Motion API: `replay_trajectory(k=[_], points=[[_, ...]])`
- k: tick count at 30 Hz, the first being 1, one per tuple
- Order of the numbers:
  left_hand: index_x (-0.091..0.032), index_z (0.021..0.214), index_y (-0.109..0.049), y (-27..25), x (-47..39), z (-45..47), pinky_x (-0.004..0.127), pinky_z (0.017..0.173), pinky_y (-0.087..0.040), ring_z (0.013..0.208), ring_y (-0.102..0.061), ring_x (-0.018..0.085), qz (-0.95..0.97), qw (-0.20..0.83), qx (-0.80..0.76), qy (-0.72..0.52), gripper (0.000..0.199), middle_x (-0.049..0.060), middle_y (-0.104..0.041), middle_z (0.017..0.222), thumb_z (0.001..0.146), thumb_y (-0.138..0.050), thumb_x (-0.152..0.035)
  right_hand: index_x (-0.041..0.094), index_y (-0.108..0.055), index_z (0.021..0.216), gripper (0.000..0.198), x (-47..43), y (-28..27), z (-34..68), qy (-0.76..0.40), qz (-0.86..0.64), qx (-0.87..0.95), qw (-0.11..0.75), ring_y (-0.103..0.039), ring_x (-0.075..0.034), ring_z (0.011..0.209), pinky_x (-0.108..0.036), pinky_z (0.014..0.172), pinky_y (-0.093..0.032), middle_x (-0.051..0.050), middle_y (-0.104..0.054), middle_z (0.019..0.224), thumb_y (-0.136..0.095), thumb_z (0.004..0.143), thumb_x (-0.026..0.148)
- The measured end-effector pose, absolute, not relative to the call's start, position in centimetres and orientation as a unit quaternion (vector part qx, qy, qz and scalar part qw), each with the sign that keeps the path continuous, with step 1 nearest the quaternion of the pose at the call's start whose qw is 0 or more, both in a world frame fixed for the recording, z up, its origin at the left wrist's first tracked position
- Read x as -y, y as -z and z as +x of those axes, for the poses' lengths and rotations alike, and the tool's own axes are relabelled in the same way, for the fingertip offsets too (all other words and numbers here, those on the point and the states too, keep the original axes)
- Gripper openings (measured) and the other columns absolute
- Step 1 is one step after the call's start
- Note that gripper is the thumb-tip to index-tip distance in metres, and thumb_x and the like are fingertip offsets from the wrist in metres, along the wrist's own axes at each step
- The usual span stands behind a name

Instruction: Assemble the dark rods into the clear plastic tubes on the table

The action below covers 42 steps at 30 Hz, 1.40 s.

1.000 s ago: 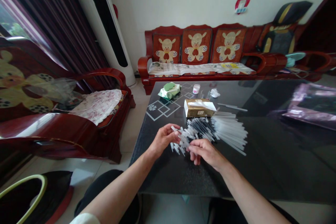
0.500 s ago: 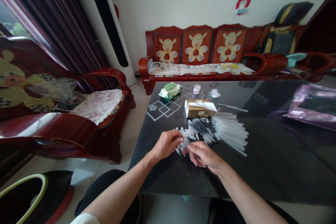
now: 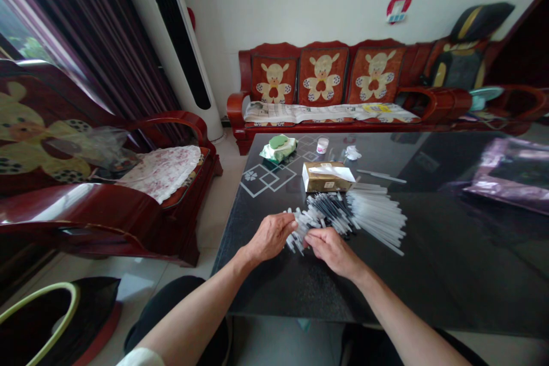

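My left hand (image 3: 270,235) is closed in a pinch at the left end of a pile of short whitish pieces (image 3: 307,218). Facing it from the right, my right hand (image 3: 333,249) is also pinched shut, its fingertips against the near side of that pile. Anything between either set of fingertips is too small or hidden to name. Beyond my right hand lie thin dark sticks with pale ends (image 3: 329,209). A fan of long translucent whitish tubes (image 3: 380,218) spreads to their right.
On the dark glossy table (image 3: 429,274), a tissue box (image 3: 326,177) stands behind the pile. Farther back are a green wipes pack (image 3: 278,148), a small white jar (image 3: 322,145) and a crumpled white tissue (image 3: 353,152). A shiny purple bag (image 3: 510,177) lies at right.
My right hand's lower fingers have curled in, and its fingertips are closer to the pile. My left hand has barely moved, its fingertips drawn a little tighter together.
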<state>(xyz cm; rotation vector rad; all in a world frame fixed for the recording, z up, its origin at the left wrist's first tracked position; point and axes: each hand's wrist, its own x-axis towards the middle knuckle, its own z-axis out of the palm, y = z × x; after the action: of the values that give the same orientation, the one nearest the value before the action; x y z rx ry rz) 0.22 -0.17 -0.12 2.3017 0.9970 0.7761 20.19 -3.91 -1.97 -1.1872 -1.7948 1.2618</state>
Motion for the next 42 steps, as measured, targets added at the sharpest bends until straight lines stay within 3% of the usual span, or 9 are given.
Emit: replay_trajectory(k=[5,8,11,15,19,26,31,38,42], points=[[-0.019,0.063,-0.042,0.2,0.1,0.4,0.025,0.056,-0.027,0.052,-0.036,0.011,0.828,0.293,-0.392,-0.275,0.041,-0.003,-0.04,0.056,0.097,-0.031,-0.038,0.021,-0.054,0.068,0.034,4.4,1.9,20.1,-0.229,-0.505,0.782,0.286,-0.044,-0.013,0.053,-0.027,0.056,-0.027,-0.001,-0.05,0.056,-0.04,0.095,0.037],[-0.018,0.062,-0.046,0.3,0.2,0.4,0.024,0.056,-0.029,0.052,-0.039,0.011,0.822,0.309,-0.398,-0.266,0.043,-0.002,-0.043,0.055,0.097,-0.031,-0.039,0.021,-0.057,0.073,0.03,4.4,2.3,20.0,-0.186,-0.524,0.783,0.278,-0.048,-0.014,0.054,-0.028,0.057,-0.027,-0.002,-0.055,0.059,-0.042,0.094,0.037],[-0.017,0.075,-0.055,0.2,0.3,0.3,0.024,0.06,-0.034,0.059,-0.046,0.012,0.826,0.317,-0.378,-0.273,0.034,-0.001,-0.052,0.065,0.096,-0.036,-0.037,0.019,-0.055,0.067,0.037,4.2,2.7,20.1,-0.322,-0.503,0.741,0.306,-0.045,-0.012,0.051,-0.026,0.053,-0.029,0.0,-0.05,0.053,-0.042,0.093,0.042],[-0.018,0.089,-0.057,-0.3,0.4,0.1,0.023,0.066,-0.037,0.067,-0.05,0.013,0.834,0.331,-0.336,-0.287,0.026,0.0,-0.057,0.075,0.095,-0.041,-0.036,0.016,-0.06,0.077,0.041,4.1,2.7,20.1,-0.602,-0.446,0.587,0.306,-0.023,-0.007,0.034,-0.022,0.037,-0.017,0.008,-0.034,0.041,-0.042,0.091,0.05],[-0.018,0.084,-0.057,-0.7,0.3,-0.2,0.024,0.07,-0.037,0.072,-0.05,0.015,0.855,0.301,-0.318,-0.279,0.034,0.003,-0.055,0.077,0.097,-0.034,-0.039,0.014,-0.061,0.08,0.042,4.2,2.2,19.8,-0.671,-0.412,0.537,0.304,-0.017,-0.005,0.032,-0.021,0.035,-0.011,0.01,-0.033,0.04,-0.047,0.088,0.053],[-0.019,0.071,-0.049,0.0,0.2,-0.1,0.025,0.062,-0.031,0.06,-0.042,0.013,0.863,0.24,-0.366,-0.252,0.039,0.0,-0.045,0.065,0.098,-0.029,-0.039,0.02,-0.054,0.065,0.04,4.2,2.0,19.9,-0.392,-0.47,0.724,0.32,-0.039,-0.012,0.05,-0.026,0.051,-0.029,0.002,-0.044,0.051,-0.042,0.093,0.046],[-0.018,0.064,-0.045,0.5,-0.1,0.1,0.024,0.056,-0.026,0.051,-0.035,0.011,0.856,0.247,-0.392,-0.229,0.042,-0.004,-0.035,0.055,0.098,-0.031,-0.039,0.022,-0.055,0.069,0.032,4.6,1.8,20.0,-0.214,-0.516,0.782,0.278,-0.045,-0.015,0.053,-0.029,0.058,-0.028,0.0,-0.05,0.055,-0.042,0.094,0.036],[-0.018,0.09,-0.058,0.1,0.2,0.0,0.022,0.066,-0.035,0.066,-0.051,0.013,0.848,0.315,-0.333,-0.266,0.029,0.0,-0.057,0.074,0.095,-0.04,-0.04,0.017,-0.059,0.073,0.04,4.1,2.9,20.2,-0.518,-0.455,0.65,0.319,-0.033,-0.009,0.041,-0.023,0.043,-0.023,0.006,-0.038,0.045,-0.042,0.092,0.047],[-0.017,0.086,-0.057,-0.2,0.2,-0.3,0.022,0.07,-0.037,0.071,-0.051,0.014,0.859,0.311,-0.307,-0.268,0.031,0.002,-0.056,0.078,0.096,-0.037,-0.039,0.014,-0.06,0.08,0.042,4.2,2.9,19.9,-0.645,-0.426,0.563,0.293,-0.018,-0.006,0.032,-0.022,0.037,-0.013,0.009,-0.033,0.04,-0.041,0.091,0.05]])
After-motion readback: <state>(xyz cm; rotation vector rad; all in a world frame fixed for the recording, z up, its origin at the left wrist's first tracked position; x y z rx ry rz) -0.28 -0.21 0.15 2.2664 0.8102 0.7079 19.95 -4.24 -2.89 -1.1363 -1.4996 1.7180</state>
